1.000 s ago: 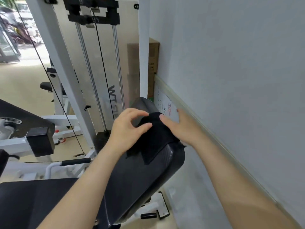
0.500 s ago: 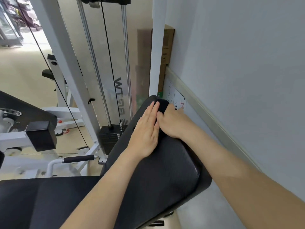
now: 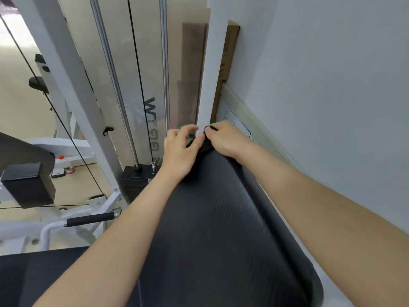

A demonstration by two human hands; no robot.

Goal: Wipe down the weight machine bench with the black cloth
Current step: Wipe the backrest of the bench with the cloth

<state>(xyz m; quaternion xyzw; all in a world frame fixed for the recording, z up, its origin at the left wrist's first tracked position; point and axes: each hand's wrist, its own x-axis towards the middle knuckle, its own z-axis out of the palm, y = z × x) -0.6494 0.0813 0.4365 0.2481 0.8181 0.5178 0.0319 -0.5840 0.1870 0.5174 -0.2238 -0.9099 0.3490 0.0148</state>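
Grey-white wall [image 3: 321, 74] runs along the right side, with a pale trim rail [image 3: 247, 107] across it and a brown cardboard box [image 3: 230, 52] wedged behind a white upright post [image 3: 210, 85]. Beige floor [image 3: 20, 103] shows at left beyond the white machine frame [image 3: 73, 85].

Weight machine bench pad [image 3: 217, 229], black with a fine ribbed texture, slopes up and away from the camera toward the post. Its far upper end lies under both hands. A second black pad [image 3: 44, 275] sits at lower left.

Black cloth [image 3: 202, 144] is bunched at the top end of the bench pad, between the two hands; little of it is visible.

Left hand [image 3: 179, 151]: thumb and forefinger pinched together on the cloth edge, remaining fingers curled and raised above it. Forearm crosses the left edge of the pad.

Right hand [image 3: 225, 138]: fingers folded shut over the cloth, a dark fold showing at the knuckles. Forearm lies along the pad's right edge, near the wall.

Behind the hands: two chrome guide rods [image 3: 115, 85], a black cable [image 3: 138, 74] and the black weight stack [image 3: 137, 176] at their foot. A foam-gripped handle [image 3: 89, 219] projects at lower left, and a black block [image 3: 28, 185] sits on the neighbouring frame.
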